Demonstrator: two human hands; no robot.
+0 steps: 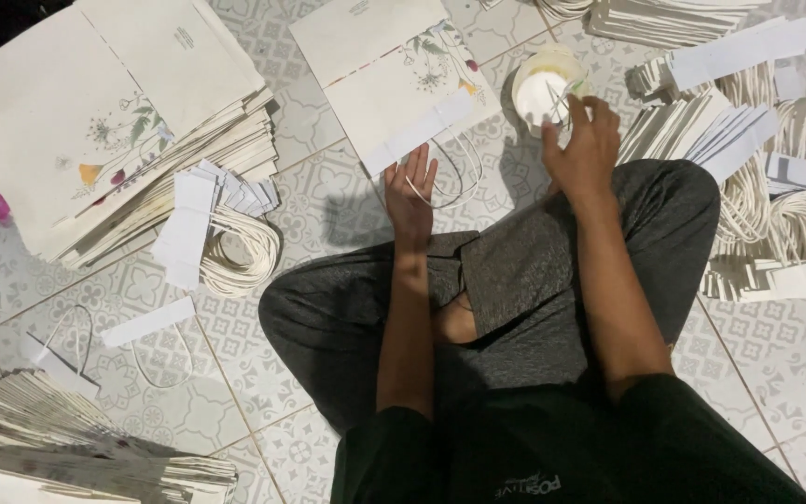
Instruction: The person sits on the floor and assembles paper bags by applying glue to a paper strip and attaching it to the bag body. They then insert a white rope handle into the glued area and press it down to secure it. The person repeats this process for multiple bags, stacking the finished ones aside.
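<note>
Two bare hands at work over a flat paper bag (pixel 394 79) on the tiled floor (pixel 328 201), upper middle of the frame.
Left hand (pixel 410 194) lies open just below the bag's lower edge, fingers (pixel 426 173) spread wide on the white cord handle (pixel 450 182) and a white paper strip (pixel 417 131). Right hand (pixel 585 145) is at the small round white cup (pixel 545 89) just right of the bag, fingers narrow, pinching a thin stick-like tool (pixel 560 98) over the cup; what the tool is, cannot tell. Crossed legs in grey trousers (pixel 515 271) fill the centre below both hands. Upper left: tall stack of floral paper bags (pixel 95 121), with loose strips and a coil of cords (pixel 235 247) beside it. Right edge: piles of strips with cords (pixel 767 159). Lower left: another bag stack (pixel 67 448).
</note>
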